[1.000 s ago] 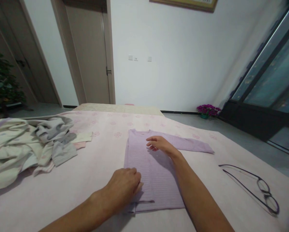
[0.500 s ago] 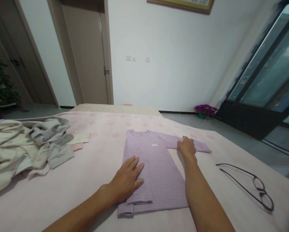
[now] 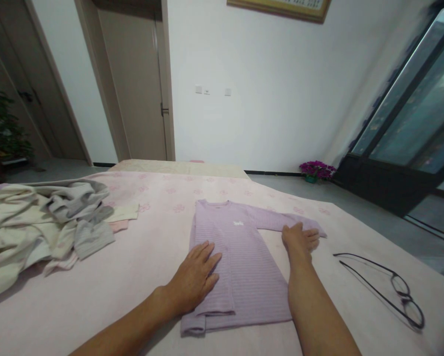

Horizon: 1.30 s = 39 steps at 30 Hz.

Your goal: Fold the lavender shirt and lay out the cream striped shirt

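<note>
A lilac ribbed long-sleeved shirt lies on the pink cloth, with its left part folded inward over the body and a small white print on the chest. Its one visible sleeve stretches out to the right. Flat on the folded part rests my left hand, open with the fingers apart. My right hand is at the lower edge of the sleeve near the cuff, its fingers extended to the right and nothing visibly gripped. Part of the cuff end shows beyond the fingers.
Black-framed glasses lie to the right of my right forearm. A heap of crumpled clothes sits at the left. The pink flowered cloth covers the surface, whose right edge slants away past the glasses.
My right hand has slid along the sleeve to the right and slightly towards me, and its fingers have straightened out. My left hand has stayed on the folded part.
</note>
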Available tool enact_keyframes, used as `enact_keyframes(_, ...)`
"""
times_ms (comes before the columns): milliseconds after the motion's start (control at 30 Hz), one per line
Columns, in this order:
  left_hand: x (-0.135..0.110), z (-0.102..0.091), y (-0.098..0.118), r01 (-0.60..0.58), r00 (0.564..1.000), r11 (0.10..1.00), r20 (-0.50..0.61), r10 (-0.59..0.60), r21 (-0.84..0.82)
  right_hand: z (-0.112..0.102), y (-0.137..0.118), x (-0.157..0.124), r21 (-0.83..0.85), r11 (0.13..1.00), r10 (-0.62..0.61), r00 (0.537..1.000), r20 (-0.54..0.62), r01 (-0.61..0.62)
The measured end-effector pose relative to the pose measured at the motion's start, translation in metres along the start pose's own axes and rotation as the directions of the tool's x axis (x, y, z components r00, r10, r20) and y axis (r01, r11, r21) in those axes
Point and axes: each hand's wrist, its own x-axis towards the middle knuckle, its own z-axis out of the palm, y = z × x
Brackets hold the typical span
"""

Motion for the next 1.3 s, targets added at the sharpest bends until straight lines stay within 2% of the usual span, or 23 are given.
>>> enact_keyframes(133,0.0,0.0,-0.001,-0.014,1.0,1.0,-0.027,0.014,-0.002,-0.007,0.003,0.007,-0.022,0.997,-0.072,0.995,0.067,0.074)
enact_keyframes(233,-0.001,0.0,-0.003,-0.021,0.999,0.999,-0.044,0.019,-0.035,-0.012,0.008,0.013,0.005,0.992,-0.123,0.991,0.053,0.123)
enact_keyframes(333,0.0,0.0,-0.006,-0.017,0.997,0.99,-0.082,0.005,-0.143,-0.014,0.009,0.016,0.077,0.992,-0.106,0.994,0.035,0.103)
enact_keyframes(400,0.002,-0.001,-0.008,0.017,0.99,0.961,-0.129,-0.054,-0.278,-0.015,0.006,0.016,0.166,0.982,-0.091,0.996,0.027,0.085)
enact_keyframes(500,0.008,-0.006,-0.011,0.097,0.954,0.851,-0.196,-0.227,-0.515,-0.016,-0.003,0.012,0.261,0.96,-0.104,0.995,0.006,0.098)
enact_keyframes(600,0.011,-0.009,-0.015,0.128,0.898,0.718,-0.226,-0.376,-0.685,-0.016,-0.008,0.009,0.24,0.967,-0.078,0.996,-0.03,0.083)
enact_keyframes(700,0.011,-0.007,-0.017,0.131,0.871,0.622,-0.21,-0.444,-0.772,-0.016,-0.004,0.008,0.199,0.972,-0.131,0.991,0.031,0.122)
enact_keyframes(767,0.011,-0.005,-0.018,0.13,0.863,0.573,-0.192,-0.467,-0.809,-0.015,0.001,0.01,0.215,0.962,-0.191,0.978,0.079,0.171)
enact_keyframes(833,0.011,-0.002,-0.019,0.123,0.849,0.508,-0.175,-0.499,-0.853,-0.015,0.003,0.013,0.249,0.95,-0.217,0.973,0.08,0.191)
enact_keyframes(933,0.014,-0.001,-0.019,0.091,0.807,0.345,-0.134,-0.575,-0.934,-0.019,-0.003,0.014,0.29,0.934,-0.228,0.973,0.033,0.209)
enact_keyframes(1033,0.018,-0.006,-0.02,0.051,0.753,0.159,-0.066,-0.655,-0.986,-0.035,-0.027,0.003,0.412,0.862,-0.279,0.955,-0.099,0.295)
enact_keyframes(1133,0.023,-0.013,-0.026,-0.025,0.721,-0.066,0.028,-0.692,-0.998,-0.065,-0.067,-0.032,0.602,0.666,-0.392,0.893,-0.221,0.441)
enact_keyframes(1167,0.023,-0.016,-0.029,-0.059,0.724,-0.149,0.06,-0.687,-0.987,-0.077,-0.081,-0.049,0.665,0.568,-0.472,0.854,-0.219,0.484)
enact_keyframes(1200,0.024,-0.018,-0.033,-0.09,0.732,-0.228,0.09,-0.675,-0.97,-0.09,-0.093,-0.066,0.731,0.453,-0.579,0.792,-0.194,0.51)
enact_keyframes(1233,0.024,-0.019,-0.038,-0.115,0.739,-0.295,0.117,-0.663,-0.948,-0.102,-0.104,-0.083,0.795,0.33,-0.728,0.673,-0.129,0.509)
enact_keyframes(1267,0.024,-0.021,-0.042,-0.132,0.744,-0.35,0.141,-0.653,-0.927,-0.114,-0.113,-0.098,0.851,0.226,-0.851,0.521,-0.064,0.474)
enact_keyframes(1300,0.024,-0.022,-0.046,-0.143,0.745,-0.392,0.162,-0.648,-0.909,-0.124,-0.119,-0.109,0.887,0.14,-0.925,0.378,-0.041,0.44)
